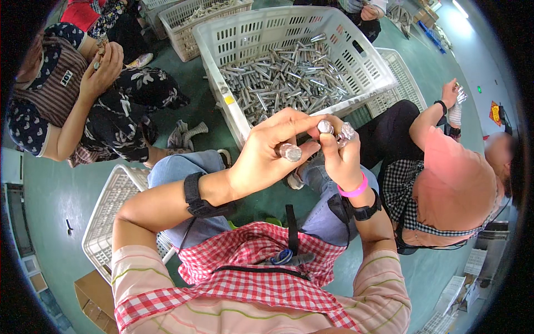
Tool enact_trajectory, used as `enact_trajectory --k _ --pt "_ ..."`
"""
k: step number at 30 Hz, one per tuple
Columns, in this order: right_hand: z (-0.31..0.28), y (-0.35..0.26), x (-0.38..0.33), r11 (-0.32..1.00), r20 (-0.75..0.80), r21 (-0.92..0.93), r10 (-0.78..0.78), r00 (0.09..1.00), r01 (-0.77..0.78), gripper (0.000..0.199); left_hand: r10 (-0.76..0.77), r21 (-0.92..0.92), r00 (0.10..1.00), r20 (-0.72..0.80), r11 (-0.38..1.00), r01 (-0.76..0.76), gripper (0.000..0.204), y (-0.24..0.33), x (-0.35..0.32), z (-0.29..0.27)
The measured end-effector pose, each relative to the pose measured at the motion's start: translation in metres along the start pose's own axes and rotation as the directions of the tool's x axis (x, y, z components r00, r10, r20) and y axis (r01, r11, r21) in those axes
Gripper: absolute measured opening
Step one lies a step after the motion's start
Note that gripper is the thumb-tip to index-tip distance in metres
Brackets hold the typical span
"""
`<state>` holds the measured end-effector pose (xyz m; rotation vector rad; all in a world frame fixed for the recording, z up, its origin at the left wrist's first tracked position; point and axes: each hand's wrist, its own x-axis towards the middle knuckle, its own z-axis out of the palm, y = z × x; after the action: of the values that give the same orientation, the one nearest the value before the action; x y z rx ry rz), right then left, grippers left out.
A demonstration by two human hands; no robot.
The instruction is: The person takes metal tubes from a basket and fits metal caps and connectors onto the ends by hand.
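Observation:
Both my hands are raised over my lap, close together, in front of a crate of short silvery rods. My left hand (pixel 260 151) is closed around a silvery rod (pixel 290 152), whose round end faces me. Its fingertips reach across to a second silvery rod (pixel 325 127), which my right thumb also touches. My right hand (pixel 344 164) is closed on a crinkled, foil-like silvery rod (pixel 347 132), close beside the second one. Only the ends of these pieces show; my fingers hide their lengths.
A large white slotted crate (pixel 228 114) ahead holds a heap of silvery rods (pixel 292 72). Another white crate (pixel 111 206) stands by my left leg. A person (pixel 55 83) sits at left, another (pixel 456 183) at right, both holding small pieces. A cardboard box (pixel 94 300) lies lower left.

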<state>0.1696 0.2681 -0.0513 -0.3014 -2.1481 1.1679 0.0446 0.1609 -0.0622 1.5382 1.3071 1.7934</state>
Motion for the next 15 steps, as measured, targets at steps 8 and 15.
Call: enact_trajectory --k 8,15 --pt "-0.0007 -0.0012 0.0015 0.998 0.011 -0.055 -0.043 0.999 0.043 0.023 -0.012 0.03 1.0 -0.024 0.999 0.012 0.043 0.0023 -0.002 0.0019" --pt "0.0006 -0.0027 0.0029 0.976 -0.03 -0.189 -0.116 0.993 0.109 0.019 -0.024 -0.07 1.0 0.02 0.997 0.025 0.039 -0.0001 -0.0035 0.0005"
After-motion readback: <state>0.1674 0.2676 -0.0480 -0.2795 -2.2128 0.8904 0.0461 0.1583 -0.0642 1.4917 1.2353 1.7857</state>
